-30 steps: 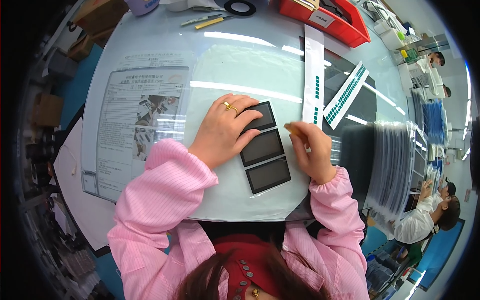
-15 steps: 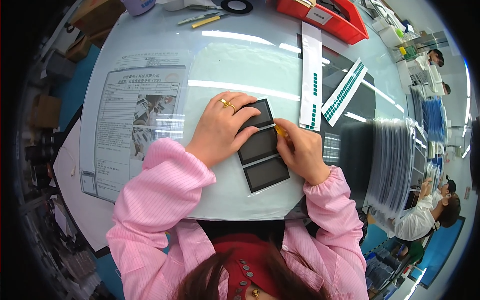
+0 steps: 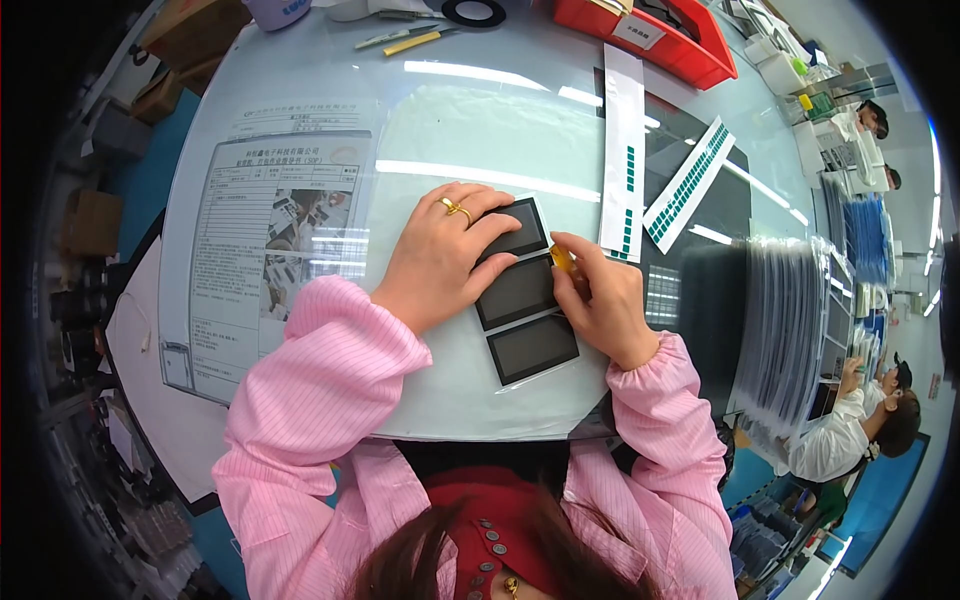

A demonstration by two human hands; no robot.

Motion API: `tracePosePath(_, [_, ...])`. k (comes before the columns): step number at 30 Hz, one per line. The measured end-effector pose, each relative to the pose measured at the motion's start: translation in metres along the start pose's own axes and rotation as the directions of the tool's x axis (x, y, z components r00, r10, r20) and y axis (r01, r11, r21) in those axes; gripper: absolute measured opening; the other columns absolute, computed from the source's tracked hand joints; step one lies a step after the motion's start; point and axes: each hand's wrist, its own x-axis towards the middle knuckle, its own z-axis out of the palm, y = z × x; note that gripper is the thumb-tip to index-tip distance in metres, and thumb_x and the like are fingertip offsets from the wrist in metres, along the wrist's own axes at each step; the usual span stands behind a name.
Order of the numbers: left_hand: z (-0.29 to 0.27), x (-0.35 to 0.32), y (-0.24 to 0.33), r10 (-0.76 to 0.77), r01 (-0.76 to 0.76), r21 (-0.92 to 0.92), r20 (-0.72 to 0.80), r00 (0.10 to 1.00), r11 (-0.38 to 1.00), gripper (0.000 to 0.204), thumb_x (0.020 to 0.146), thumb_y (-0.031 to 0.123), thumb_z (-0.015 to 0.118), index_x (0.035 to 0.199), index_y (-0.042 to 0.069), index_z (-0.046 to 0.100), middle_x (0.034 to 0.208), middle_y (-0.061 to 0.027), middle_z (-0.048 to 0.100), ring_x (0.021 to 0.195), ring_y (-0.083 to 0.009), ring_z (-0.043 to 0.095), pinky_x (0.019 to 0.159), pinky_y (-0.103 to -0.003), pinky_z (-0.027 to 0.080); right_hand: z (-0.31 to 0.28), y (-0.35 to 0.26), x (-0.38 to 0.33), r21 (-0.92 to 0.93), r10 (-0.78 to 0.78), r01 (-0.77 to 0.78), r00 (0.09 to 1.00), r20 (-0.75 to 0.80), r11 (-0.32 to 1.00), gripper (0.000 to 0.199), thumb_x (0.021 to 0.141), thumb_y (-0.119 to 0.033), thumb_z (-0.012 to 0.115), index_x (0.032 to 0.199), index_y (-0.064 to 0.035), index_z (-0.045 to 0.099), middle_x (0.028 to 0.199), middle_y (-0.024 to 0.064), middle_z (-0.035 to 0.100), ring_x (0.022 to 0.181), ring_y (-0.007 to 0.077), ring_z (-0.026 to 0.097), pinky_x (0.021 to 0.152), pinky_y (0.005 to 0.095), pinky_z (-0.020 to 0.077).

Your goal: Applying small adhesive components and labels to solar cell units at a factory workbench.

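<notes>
Three dark rectangular panels with black borders lie in a slanted column on clear film: the far panel (image 3: 520, 232), the middle panel (image 3: 517, 291) and the near panel (image 3: 535, 349). My left hand (image 3: 445, 250), wearing a gold ring, lies over the left side of the far panel and the middle panel's upper left corner, fingers apart. At the right ends of these two, my right hand (image 3: 605, 300) pinches a small yellow piece (image 3: 562, 258) between thumb and forefinger. Its full shape is hidden by the fingers.
White strips of green stickers, one upright (image 3: 622, 150) and one slanted (image 3: 690, 185), lie to the right. Beyond them is a red bin (image 3: 700, 60). A printed sheet (image 3: 235, 260) lies left; pens and a black tape roll (image 3: 473, 12) are at the back. Stacked clear trays (image 3: 785, 330) stand right.
My right thumb and forefinger have shifted very slightly away from me with the yellow piece. My left hand and the panels stay where they were.
</notes>
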Motion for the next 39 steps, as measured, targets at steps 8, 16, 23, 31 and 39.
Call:
tracePosePath(8, [0.001, 0.001, -0.001, -0.011, 0.011, -0.007, -0.009, 1.0, 1.0, 0.035, 0.078, 0.017, 0.076, 0.109, 0.007, 0.064, 0.125, -0.0063, 0.06, 0.121, -0.0287, 0.053, 0.104, -0.043, 0.04, 0.0, 0.003, -0.001, 0.166, 0.062, -0.061, 0.998, -0.006, 0.984, 0.033, 0.084, 0.005, 0.06, 0.117, -0.0027, 0.061, 0.057, 0.0028, 0.052, 0.045, 0.0068, 0.043, 0.045, 0.0246, 0.0328])
tracePosePath(16, [0.003, -0.003, -0.004, -0.071, 0.073, 0.07, -0.029, 0.997, 0.995, 0.051, 0.08, 0.026, 0.076, 0.123, 0.003, 0.06, 0.135, -0.0113, 0.055, 0.13, -0.0309, 0.047, 0.108, -0.044, 0.037, -0.002, 0.004, 0.044, 0.275, 0.214, -0.204, 0.977, -0.006, 0.94, 0.031, 0.094, -0.002, 0.056, 0.124, -0.0043, 0.053, 0.067, 0.0026, 0.052, 0.058, 0.0075, 0.043, 0.054, 0.0245, 0.0347])
tracePosePath(23, [0.001, -0.003, -0.005, -0.067, 0.068, 0.067, -0.015, 0.998, 0.995, 0.05, 0.08, 0.027, 0.077, 0.122, 0.004, 0.061, 0.135, -0.0098, 0.055, 0.131, -0.0298, 0.047, 0.108, -0.043, 0.037, 0.012, 0.013, 0.084, -0.102, 0.265, -0.252, 0.952, 0.153, 0.962, 0.033, 0.087, -0.018, 0.063, 0.117, -0.0077, 0.051, 0.071, 0.016, 0.065, 0.065, 0.0345, 0.064, 0.061, 0.0402, 0.0473])
tracePosePath(31, [0.0, -0.002, -0.004, -0.06, 0.062, 0.083, -0.026, 0.998, 0.995, 0.048, 0.081, 0.03, 0.075, 0.118, 0.002, 0.062, 0.133, -0.0117, 0.056, 0.13, -0.0287, 0.046, 0.111, -0.042, 0.035, 0.011, 0.013, 0.089, -0.142, 0.3, -0.277, 0.938, 0.174, 0.95, 0.038, 0.084, -0.019, 0.064, 0.117, -0.0078, 0.051, 0.073, 0.018, 0.066, 0.068, 0.0376, 0.066, 0.064, 0.0419, 0.0492])
tracePosePath(39, [0.001, -0.003, -0.004, -0.056, 0.058, 0.086, -0.03, 0.998, 0.995, 0.047, 0.081, 0.03, 0.075, 0.117, 0.002, 0.062, 0.133, -0.0113, 0.056, 0.131, -0.0286, 0.046, 0.112, -0.042, 0.034, 0.009, 0.011, 0.091, -0.159, 0.32, -0.292, 0.927, 0.196, 0.943, 0.041, 0.082, -0.021, 0.065, 0.118, -0.0079, 0.051, 0.074, 0.0184, 0.067, 0.07, 0.0382, 0.066, 0.065, 0.042, 0.0494])
